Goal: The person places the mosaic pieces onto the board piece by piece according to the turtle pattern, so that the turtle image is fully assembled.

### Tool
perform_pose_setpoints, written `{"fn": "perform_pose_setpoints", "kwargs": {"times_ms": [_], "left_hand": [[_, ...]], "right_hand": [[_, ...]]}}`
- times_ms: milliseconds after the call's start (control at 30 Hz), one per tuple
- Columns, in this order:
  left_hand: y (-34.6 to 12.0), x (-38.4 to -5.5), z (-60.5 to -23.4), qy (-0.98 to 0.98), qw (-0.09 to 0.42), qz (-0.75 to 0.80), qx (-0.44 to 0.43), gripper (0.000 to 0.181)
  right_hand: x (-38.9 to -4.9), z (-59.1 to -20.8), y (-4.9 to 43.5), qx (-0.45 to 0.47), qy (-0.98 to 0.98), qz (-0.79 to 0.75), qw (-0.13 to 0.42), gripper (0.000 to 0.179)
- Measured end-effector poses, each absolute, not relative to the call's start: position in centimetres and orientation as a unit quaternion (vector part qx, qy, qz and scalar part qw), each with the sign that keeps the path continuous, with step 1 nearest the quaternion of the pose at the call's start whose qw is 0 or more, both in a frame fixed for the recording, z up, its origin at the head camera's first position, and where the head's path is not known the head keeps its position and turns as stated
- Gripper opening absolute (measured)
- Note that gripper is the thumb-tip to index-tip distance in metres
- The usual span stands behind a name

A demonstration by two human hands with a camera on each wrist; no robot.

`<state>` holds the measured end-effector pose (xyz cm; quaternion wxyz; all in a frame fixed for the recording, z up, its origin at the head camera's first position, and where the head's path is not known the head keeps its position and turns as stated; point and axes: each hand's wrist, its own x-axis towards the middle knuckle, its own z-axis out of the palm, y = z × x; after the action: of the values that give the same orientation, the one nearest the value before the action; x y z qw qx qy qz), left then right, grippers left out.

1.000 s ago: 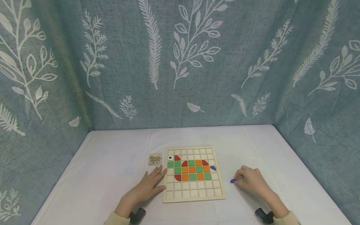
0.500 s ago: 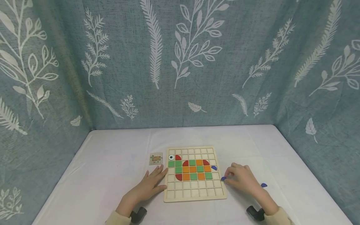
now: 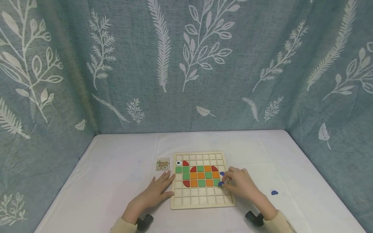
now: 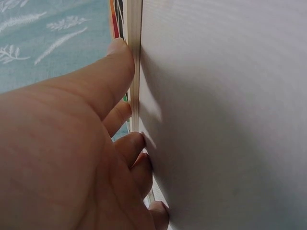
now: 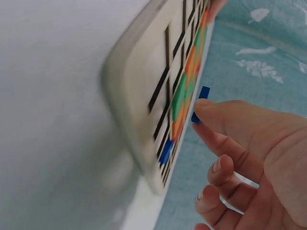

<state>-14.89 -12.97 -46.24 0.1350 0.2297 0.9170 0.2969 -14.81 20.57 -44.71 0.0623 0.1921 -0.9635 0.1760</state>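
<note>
A wooden grid board (image 3: 203, 205) carries green, orange and red tiles, an eye tile (image 3: 179, 163) and a blue half-round piece (image 5: 166, 152) near its right side. My right hand (image 3: 241, 183) is over the board's right side. Between thumb and index finger it pinches a second blue half-round piece (image 5: 205, 91), held above the board surface in the right wrist view. My left hand (image 3: 155, 191) lies with fingers spread beside the board, thumb and fingertips touching its left edge (image 4: 135, 72).
A small picture card (image 3: 163, 164) lies just left of the board's upper corner. Another blue half-round piece (image 3: 274, 192) rests on the white tablecloth (image 3: 116, 168) right of my right hand. A patterned curtain (image 3: 175, 110) stands around the table's back and sides.
My right hand has moved left from the tablecloth to over the board, carrying the blue half-round piece. The loose blue piece on the right has come into sight. My left hand stays put.
</note>
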Motion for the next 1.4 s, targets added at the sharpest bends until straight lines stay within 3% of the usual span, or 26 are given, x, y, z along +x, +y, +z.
{"fn": "perform_pose_setpoints", "kwargs": {"times_ms": [1400], "left_hand": [[-12.7, -14.9, -46.3, 0.92, 0.135, 0.291, 0.223, 0.066]], "right_hand": [[-14.8, -45.8, 13.0, 0.275, -0.944, 0.179, 0.036, 0.013]]}}
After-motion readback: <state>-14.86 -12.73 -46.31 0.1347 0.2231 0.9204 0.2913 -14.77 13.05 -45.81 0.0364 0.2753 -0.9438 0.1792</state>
